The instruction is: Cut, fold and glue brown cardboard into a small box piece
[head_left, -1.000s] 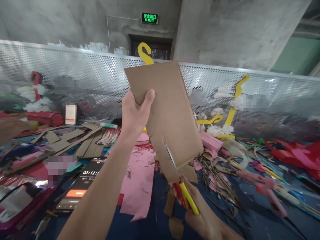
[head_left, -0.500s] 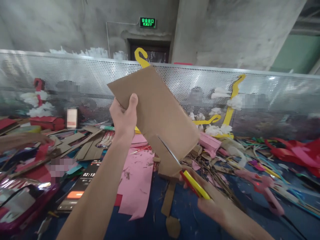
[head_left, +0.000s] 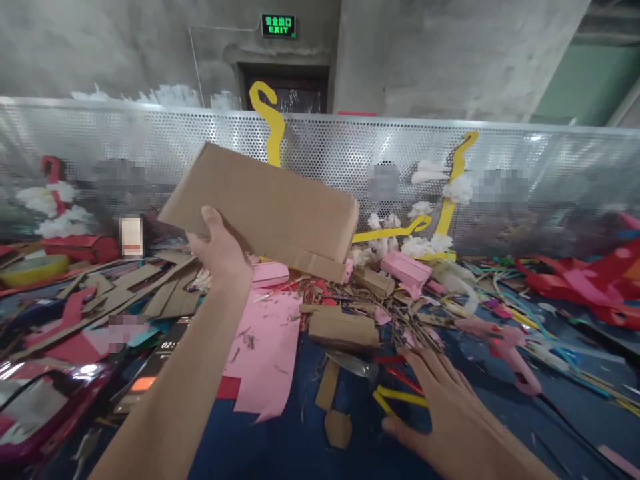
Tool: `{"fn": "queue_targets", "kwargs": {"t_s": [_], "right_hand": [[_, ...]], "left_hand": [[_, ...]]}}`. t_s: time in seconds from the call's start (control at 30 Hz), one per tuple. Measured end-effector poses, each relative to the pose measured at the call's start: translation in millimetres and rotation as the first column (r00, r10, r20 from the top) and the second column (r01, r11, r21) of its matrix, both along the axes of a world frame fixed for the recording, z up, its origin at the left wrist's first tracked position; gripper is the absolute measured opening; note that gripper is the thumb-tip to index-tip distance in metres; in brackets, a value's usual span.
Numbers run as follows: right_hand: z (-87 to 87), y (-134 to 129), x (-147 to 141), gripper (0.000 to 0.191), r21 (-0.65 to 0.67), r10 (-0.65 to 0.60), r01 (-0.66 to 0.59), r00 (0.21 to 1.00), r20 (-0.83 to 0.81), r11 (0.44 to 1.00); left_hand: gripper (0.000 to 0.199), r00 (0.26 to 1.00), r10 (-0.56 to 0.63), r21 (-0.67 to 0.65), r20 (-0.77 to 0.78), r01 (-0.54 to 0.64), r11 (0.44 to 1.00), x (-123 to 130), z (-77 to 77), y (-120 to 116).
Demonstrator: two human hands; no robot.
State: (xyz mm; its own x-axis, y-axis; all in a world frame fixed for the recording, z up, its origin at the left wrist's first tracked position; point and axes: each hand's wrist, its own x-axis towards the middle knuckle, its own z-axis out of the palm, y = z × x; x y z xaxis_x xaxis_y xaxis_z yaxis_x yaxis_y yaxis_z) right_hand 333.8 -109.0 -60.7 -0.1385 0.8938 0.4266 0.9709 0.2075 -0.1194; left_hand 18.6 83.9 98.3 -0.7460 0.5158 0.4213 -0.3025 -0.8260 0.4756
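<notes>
My left hand (head_left: 220,243) grips a brown cardboard sheet (head_left: 270,207) by its lower left edge, thumb on the near face and the other fingers hidden behind. The sheet is held tilted above the table. Low on the right, my right hand (head_left: 440,400) is open with fingers spread, over the scissors (head_left: 400,398). Their red and yellow handles lie beside its thumb and fingers, and the blades point left on the blue table. Close to the blades are a small cardboard box (head_left: 344,328), a cardboard strip (head_left: 328,385) and a rounded cardboard piece (head_left: 339,428).
Pink paper (head_left: 265,360) with scraps lies at centre. A pink glue gun (head_left: 505,347) rests at right, near red material (head_left: 580,287). Cardboard strips (head_left: 170,287) and a phone (head_left: 150,373) are at left. Yellow hook-shaped pieces (head_left: 270,120) stand before a perforated metal barrier (head_left: 320,147).
The scissors have left my right hand and now lie on the table; that hand has opened. My left hand has turned the cardboard flatter and shifted it left, away from the blades.
</notes>
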Motion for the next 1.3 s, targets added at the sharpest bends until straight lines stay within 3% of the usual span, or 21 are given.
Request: {"fn": "queue_targets", "kwargs": {"t_s": [0.1,0.2,0.27,0.33,0.47,0.6,0.7,0.83,0.97,1.3], "right_hand": [[10.0,8,-13,0.059,0.168,0.104,-0.118,0.99,0.091,0.979],[41.3,12,-41,0.03,0.343,0.242,-0.277,0.96,0.142,0.898],[61.1,19,-61,0.025,0.422,0.296,-0.385,0.919,0.261,0.821],[72.2,30,-75,0.025,0.473,0.251,-0.415,0.894,0.371,0.777],[71.4,53,-78,0.024,0.502,0.214,-0.464,0.853,0.477,0.73],[65.7,59,-69,0.024,0.514,0.22,-0.473,0.851,0.478,0.716],[66.2,55,-69,0.023,0.532,0.202,-0.46,0.858,0.472,0.711],[67.3,51,-73,0.023,0.605,0.175,-0.421,0.889,0.423,0.676],[63.9,52,-71,0.023,0.588,0.246,-0.463,0.877,0.413,0.663],[53.8,55,-71,0.028,0.575,0.38,-0.434,0.899,0.22,0.693]], "left_hand": [[0.025,0.994,-0.088,-0.1,0.057,0.094,0.991,18,-26.9,-20],[0.028,0.971,-0.209,-0.243,0.119,0.232,0.942,36,-53.6,-46],[0.028,0.94,-0.29,-0.279,0.179,0.331,0.901,48,-66.4,-64],[0.029,0.908,-0.372,-0.264,0.193,0.414,0.871,58,-75.1,-80],[0.036,0.844,-0.474,-0.309,0.251,0.534,0.787,66,-89.2,-100],[0.053,0.741,-0.635,-0.33,0.216,0.668,0.667,65,-105.0,-102],[0.05,0.695,-0.702,-0.347,0.154,0.704,0.62,68,-108.8,-104],[0.044,0.723,-0.687,-0.375,0.072,0.658,0.653,77,-102.0,-118],[0.038,0.756,-0.65,-0.379,0.073,0.624,0.683,85,-100.5,-132],[0.04,0.713,-0.696,-0.417,0.081,0.659,0.626,77,-106.5,-129]]}}
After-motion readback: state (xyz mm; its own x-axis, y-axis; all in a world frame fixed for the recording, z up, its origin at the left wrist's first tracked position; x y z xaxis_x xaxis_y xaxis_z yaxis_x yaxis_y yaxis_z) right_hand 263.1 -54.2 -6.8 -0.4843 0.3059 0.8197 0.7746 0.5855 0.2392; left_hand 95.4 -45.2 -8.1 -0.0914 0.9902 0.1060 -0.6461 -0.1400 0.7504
